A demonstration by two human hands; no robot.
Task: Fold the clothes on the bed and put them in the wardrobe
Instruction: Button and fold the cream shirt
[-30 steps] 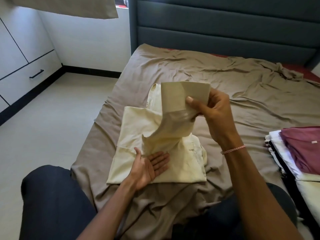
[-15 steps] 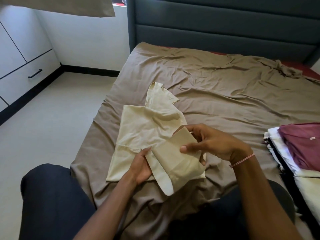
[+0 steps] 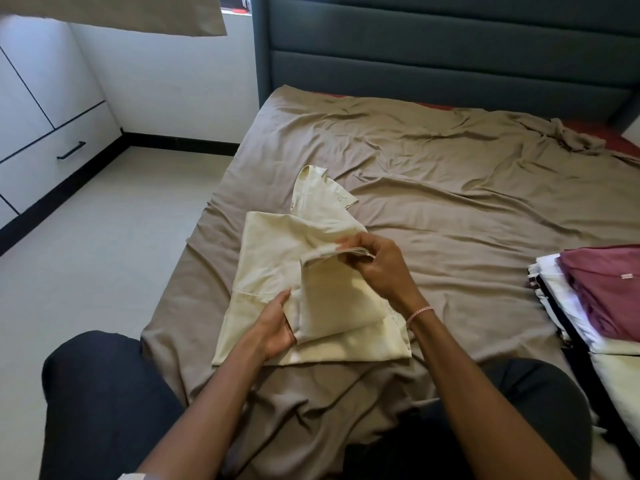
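Observation:
A pale cream shirt [image 3: 273,258] lies partly folded on the brown bedsheet [image 3: 450,202] near the bed's front left corner, its collar end pointing away from me. My right hand [image 3: 377,265] pinches the cuff end of a sleeve [image 3: 339,299] that is laid over the shirt's right half. At the sleeve's lower left edge my left hand [image 3: 275,323] grips the fold, thumb on top and fingers hidden beneath the cloth. A stack of folded clothes [image 3: 595,299] with a maroon piece on top sits at the bed's right edge.
White wardrobe doors and a drawer with a black handle [image 3: 71,150] line the left wall across a strip of pale floor. A dark padded headboard [image 3: 450,57] stands at the far end. My knees in dark trousers [image 3: 104,403] are at the bed's front.
My right hand brought the raised sleeve down over the shirt's right half, then drew its cuff end back up the shirt. My left hand moved from pressing flat to gripping the sleeve's fold.

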